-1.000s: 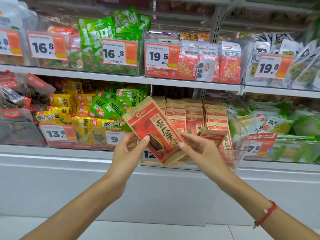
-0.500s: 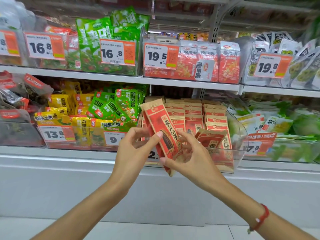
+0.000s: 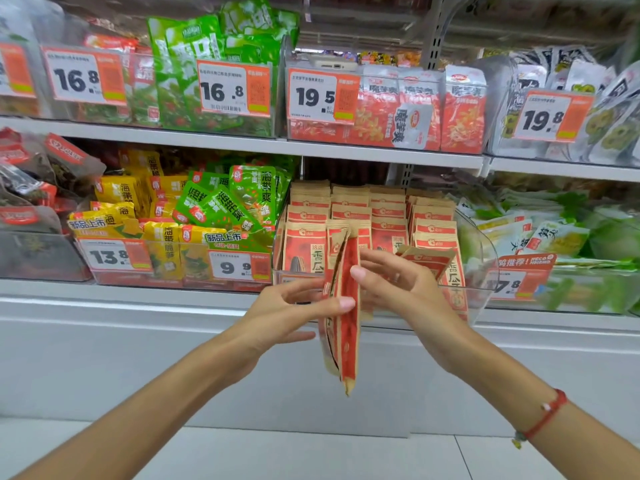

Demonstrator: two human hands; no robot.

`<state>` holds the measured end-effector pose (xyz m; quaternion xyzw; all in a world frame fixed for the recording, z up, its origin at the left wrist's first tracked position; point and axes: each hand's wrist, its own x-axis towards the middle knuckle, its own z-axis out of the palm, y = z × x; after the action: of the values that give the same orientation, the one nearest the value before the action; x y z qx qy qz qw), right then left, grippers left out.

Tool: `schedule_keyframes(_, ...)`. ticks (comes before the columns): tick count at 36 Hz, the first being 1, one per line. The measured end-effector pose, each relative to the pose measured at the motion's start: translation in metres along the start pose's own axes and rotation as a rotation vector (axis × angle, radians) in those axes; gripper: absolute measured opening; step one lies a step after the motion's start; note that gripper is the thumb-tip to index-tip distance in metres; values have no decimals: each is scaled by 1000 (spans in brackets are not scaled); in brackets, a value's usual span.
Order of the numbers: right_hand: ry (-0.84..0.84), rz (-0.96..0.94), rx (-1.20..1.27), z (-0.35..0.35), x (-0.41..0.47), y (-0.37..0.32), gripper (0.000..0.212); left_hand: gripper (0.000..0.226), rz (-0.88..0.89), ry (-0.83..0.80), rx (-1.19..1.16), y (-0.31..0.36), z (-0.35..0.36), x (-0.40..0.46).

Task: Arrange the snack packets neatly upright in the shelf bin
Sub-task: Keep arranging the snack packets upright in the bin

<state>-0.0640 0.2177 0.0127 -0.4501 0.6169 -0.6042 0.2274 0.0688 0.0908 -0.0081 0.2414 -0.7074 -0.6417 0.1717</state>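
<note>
Store shelving, two tiers, stocked with snack bags behind price tags. Landmark: clear shelf bin (image 3: 479, 303) on the lower tier, partly filled with rows of upright tan-and-red packets (image 3: 349, 213).

Current state:
- Held packets (image 3: 346, 323), at least two, turned edge-on and hanging vertically just in front of the bin, outside it, lower ends below the bin's front wall.
- Left hand (image 3: 287, 315): fingers extended, tips pressing flat against the left face of the held packets. No curl around them.
- Right hand (image 3: 405, 289): fingers spread and near straight, one fingertip touching the right face near the top. Thumb contact not visible; full pinch cannot be confirmed.
- Loose packet (image 3: 427, 259) lying tilted over the bin's right-hand rows, not upright.

Step in hand, as judged: squaring the held packets together between both palms before insertion.

Next move, as judged: lift above the bin's front wall, rotate face-forward, seat into the front row. Calls for firm two-sided pressure to prevent the packets from slipping apart. Tilted packet then needs standing up.
</note>
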Motion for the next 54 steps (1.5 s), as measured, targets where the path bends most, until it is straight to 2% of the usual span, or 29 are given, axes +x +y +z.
schedule_keyframes(1,-3,6,17,0,0,1,22,77,-7,16,7,-1,1,1)
schedule_keyframes(3,-22,24,37,-1,0,3,19,78,-16,68,15,-2,3,3)
schedule_keyframes(10,-132,72,39,-3,3,5,31,69,-16,135,-25,-2,6,3)
schedule_keyframes(14,-222,103,-100,2,-1,10,42,75,-23,299,-172,5,4,2)
schedule_keyframes(17,-100,18,-226,13,-3,14,41,82,3,425,-153,10,5,1)
schedule_keyframes(21,28,-85,-282,12,0,17,35,90,44,467,-73,12,11,-2)
schedule_keyframes(23,54,-50,-243,3,3,18,32,79,82,459,-66,11,10,-3)
schedule_keyframes(27,73,143,-129,-14,10,22,38,31,165,419,-60,5,2,-1)
schedule_keyframes(30,28,192,-86,-16,9,25,28,24,198,421,-57,1,0,1)
schedule_keyframes(32,32,181,-90,-15,9,25,32,24,194,425,-70,0,0,1)
schedule_keyframes(34,74,115,-107,-13,9,24,38,28,178,443,-110,-1,2,2)
schedule_keyframes(36,139,-33,-129,-10,8,22,34,32,164,480,-165,0,4,2)
schedule_keyframes(38,210,-216,-192,-6,6,18,32,34,149,450,-227,6,9,-2)
schedule_keyframes(42,289,-645,-615,-1,5,21,33,34,134,148,-358,21,22,-14)
schedule_keyframes(45,320,-849,-867,1,5,24,31,29,118,151,-449,19,23,-13)
schedule_keyframes(47,294,-875,-915,4,5,24,30,28,101,177,-526,16,19,-9)
schedule_keyframes(50,216,-781,-894,7,4,24,30,30,124,229,-534,11,13,-2)
schedule_keyframes(52,218,-687,-809,8,2,20,31,26,220,306,-399,8,9,3)
schedule_keyframes(54,253,-624,-723,7,1,12,34,21,380,349,-168,4,3,7)
